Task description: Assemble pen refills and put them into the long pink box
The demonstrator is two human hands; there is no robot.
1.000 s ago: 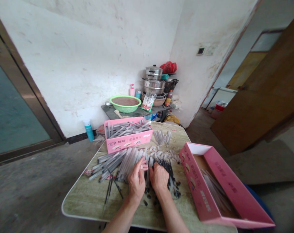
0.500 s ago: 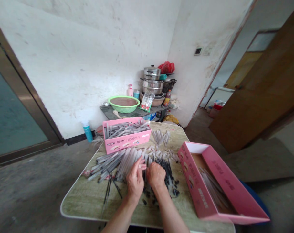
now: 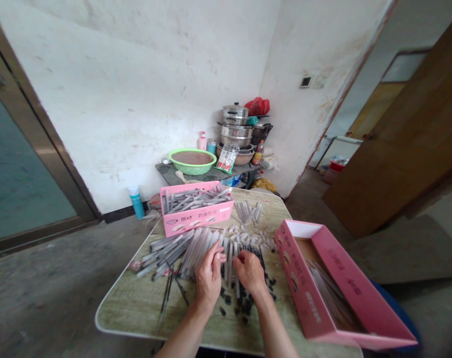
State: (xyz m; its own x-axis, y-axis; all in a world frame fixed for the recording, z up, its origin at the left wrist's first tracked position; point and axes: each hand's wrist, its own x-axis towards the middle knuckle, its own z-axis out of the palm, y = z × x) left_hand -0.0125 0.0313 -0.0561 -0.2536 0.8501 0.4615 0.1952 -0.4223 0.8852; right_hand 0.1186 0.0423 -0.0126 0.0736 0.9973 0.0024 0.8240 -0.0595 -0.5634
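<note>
1. Fingers (image 3: 215,248) of the left hand (image 3: 208,279) curl loosely, those of the right hand (image 3: 251,272) bend tighter; how far they close, or on what, I can't tell.
2. Slim translucent tubes (image 3: 198,248) lie on the surface (image 3: 129,311), beside and between both hands.
3. They look light, stiff, perhaps slippery; mid-barrel seems the surest hold.
4. Smooth cylinders; stubby black bits (image 3: 223,311) nearby.
</note>
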